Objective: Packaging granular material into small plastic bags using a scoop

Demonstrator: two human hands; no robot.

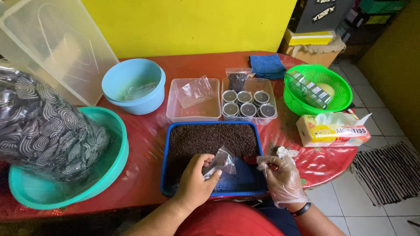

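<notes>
A small clear bag is pinched by the bare left hand over the blue tray at the table's near edge, mouth presented to the gloved right hand, fingers curled, nothing visibly gripped.

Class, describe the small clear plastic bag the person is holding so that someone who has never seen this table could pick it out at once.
Start at the red table and find the blue tray of dark granules at its near edge. Over the tray's near half, the bare left hand holds the small clear bag. Unlike the bags farther back, it is in a hand, not resting in a container.
</notes>
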